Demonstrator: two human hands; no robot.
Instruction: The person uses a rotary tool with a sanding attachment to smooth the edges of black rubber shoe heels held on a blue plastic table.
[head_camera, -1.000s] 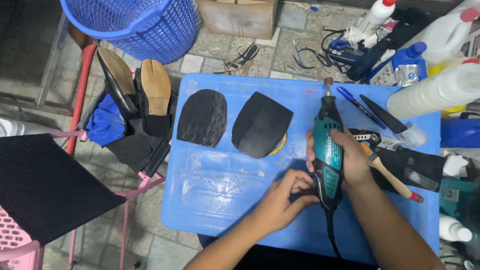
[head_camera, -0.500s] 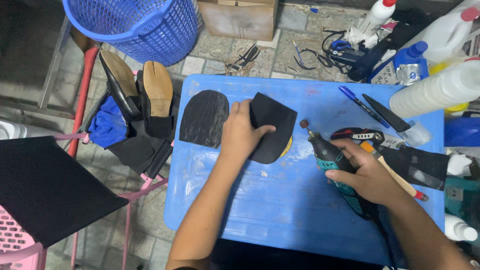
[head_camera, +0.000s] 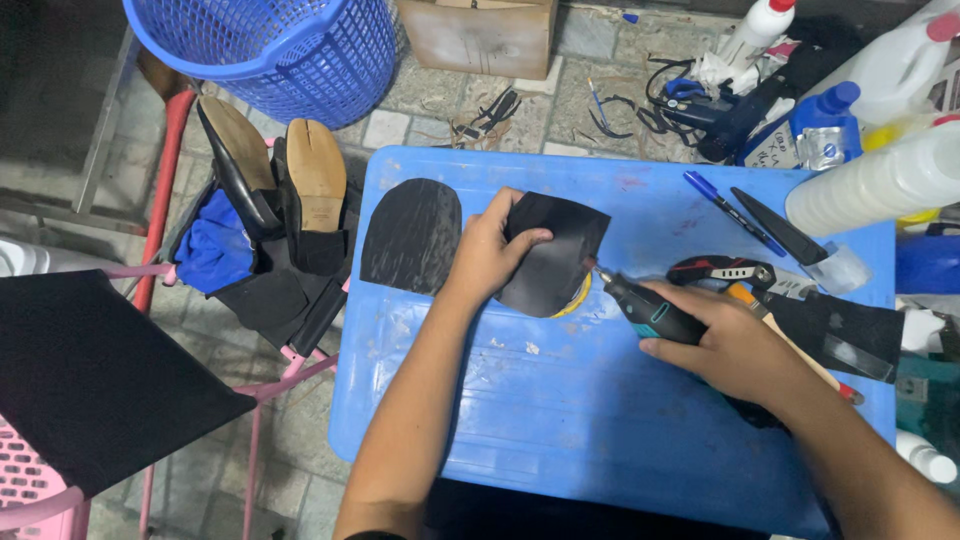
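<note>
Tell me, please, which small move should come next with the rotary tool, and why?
Probably ease the rotary tool slightly leftward until its tip meets the edge of the black sole piece. The left hand grips that piece, lifted off the blue table, while the right hand points the tool's tip right beside its edge; whether they touch is unclear.

This is a small shoe-repair workshop set up on a tiled floor. A low blue plastic table (head_camera: 600, 420) carries cut black rubber sole pieces (head_camera: 412, 235), a rotary tool (head_camera: 650, 312), pens and a knife. Shoes (head_camera: 300, 190) with bare soles lean beside it, and glue bottles (head_camera: 880, 180) and a blue basket (head_camera: 290, 50) stand nearby.
</note>
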